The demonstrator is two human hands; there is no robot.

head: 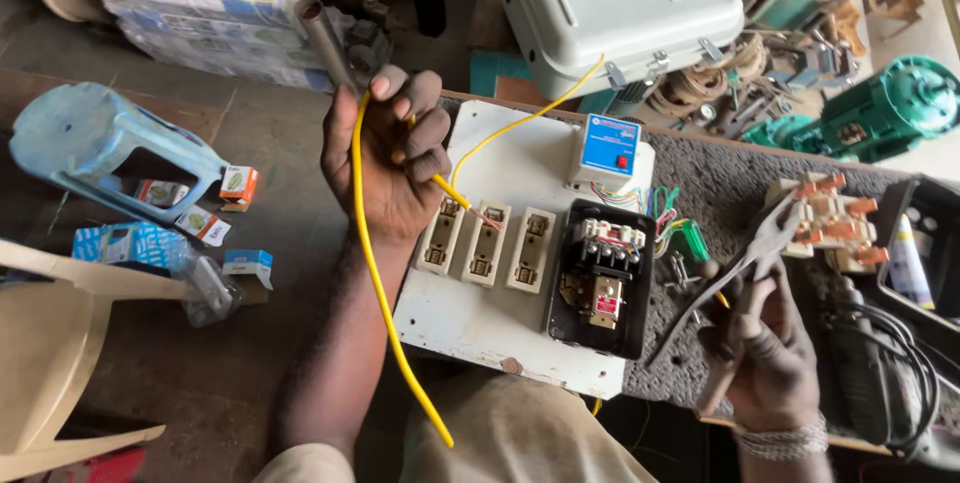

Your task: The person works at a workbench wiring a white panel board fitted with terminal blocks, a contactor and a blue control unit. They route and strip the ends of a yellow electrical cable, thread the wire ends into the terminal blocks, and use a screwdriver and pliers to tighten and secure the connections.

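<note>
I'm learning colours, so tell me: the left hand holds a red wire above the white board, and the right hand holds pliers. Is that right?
Nearly. In the head view the wire in the left hand is yellow, not red. The rest fits: it is above the white board, and the right hand holds pliers.

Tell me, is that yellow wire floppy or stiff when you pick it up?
Probably bendy but springy: the yellow wire curves smoothly from the left hand instead of drooping limp. It looks light, since a few fingers hold it. Its smooth coating might slip.

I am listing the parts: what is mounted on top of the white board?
On the white board: three cream fuse holders, a black contactor and a blue-faced white box. Their undersides are covered.
</note>
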